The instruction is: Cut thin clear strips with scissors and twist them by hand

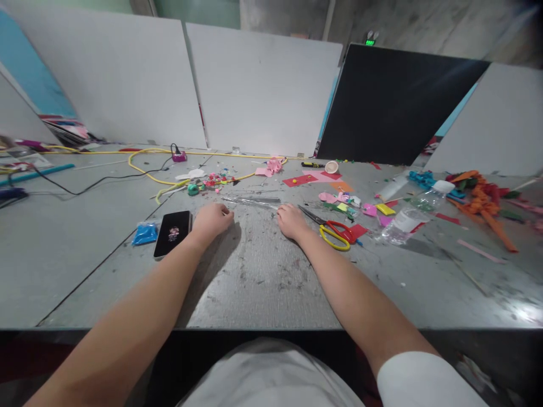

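My left hand (213, 220) rests on the grey table with its fingers curled in. Whatever they pinch, if anything, is too small to make out. Beside the right end of a thin, shiny clear plastic strip (254, 202), my right hand (292, 219) lies palm down, fingers flat and touching or nearly touching it. A smartphone (172, 233) with a lit dark screen lies left of my left wrist, and a small blue packet (145, 233) is beside it. Scissors (328, 225) with red and yellow handles lie just right of my right hand.
A clear plastic bottle (409, 217) stands at the right, near crumpled orange paper (479, 195). Paper scraps (299, 181) and small colourful bits (216, 180) litter the back. A yellow cable (136, 164) runs along the rear, before white boards (263, 90).
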Motion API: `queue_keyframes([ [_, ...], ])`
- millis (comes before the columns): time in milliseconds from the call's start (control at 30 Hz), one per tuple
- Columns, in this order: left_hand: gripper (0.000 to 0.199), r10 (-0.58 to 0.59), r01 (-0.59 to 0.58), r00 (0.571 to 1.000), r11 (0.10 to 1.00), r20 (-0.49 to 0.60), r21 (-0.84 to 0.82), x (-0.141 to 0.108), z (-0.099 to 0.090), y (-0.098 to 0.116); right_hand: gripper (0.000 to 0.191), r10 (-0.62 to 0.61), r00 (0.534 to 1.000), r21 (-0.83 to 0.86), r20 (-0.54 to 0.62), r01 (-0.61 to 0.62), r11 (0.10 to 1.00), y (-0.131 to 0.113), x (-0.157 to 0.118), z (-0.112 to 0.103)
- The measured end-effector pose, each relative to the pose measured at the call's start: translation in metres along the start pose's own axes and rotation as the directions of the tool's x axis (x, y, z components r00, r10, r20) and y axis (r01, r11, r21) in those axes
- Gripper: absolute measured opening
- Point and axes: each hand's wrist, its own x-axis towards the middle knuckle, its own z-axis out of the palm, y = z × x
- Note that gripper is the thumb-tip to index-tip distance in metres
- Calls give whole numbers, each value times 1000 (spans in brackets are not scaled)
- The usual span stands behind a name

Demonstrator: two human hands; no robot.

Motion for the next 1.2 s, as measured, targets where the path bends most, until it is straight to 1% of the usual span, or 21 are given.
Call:
queue_keyframes([
  [167,34,-19,20,999,999,-46,26,0,-1,2,41,48,999,6,12,-48,999,-4,2,-3],
  [267,35,-30,32,997,999,-69,34,1,-2,1,42,56,998,-3,16,-56,998,-5,3,-4],
  [467,33,14,-14,998,1000,-56,4,3,2,-2,40,78,997,-24,0,-78,997,-5,1,0],
  [567,32,10,-12,999,999,-47,-30,3,3,-2,42,11,1000,6,-29,-10,1000,-8,-2,-1],
  [633,32,10,-12,999,998,-34,-54,2,4,-1,44,-60,998,36,-16,61,998,-12,-4,-2],
  [733,33,21,-22,1000,998,-21,-67,1,4,2,54,-140,987,74,78,134,988,-16,-5,-2],
  [833,33,30,-31,999,998,-20,-62,1,5,4,59,-171,975,74,142,162,984,-18,-5,-1],
  [933,33,27,-28,1000,997,-16,-71,0,4,6,59,-196,975,48,107,191,980,-20,-6,-3],
  [1100,34,21,-20,1000,996,11,-81,-2,3,8,38,-212,977,-16,5,212,977,-25,-9,-14],
  [1200,35,24,-22,1000,996,17,-87,-2,4,8,34,-214,976,-20,-37,213,977,-27,-10,-16],
])
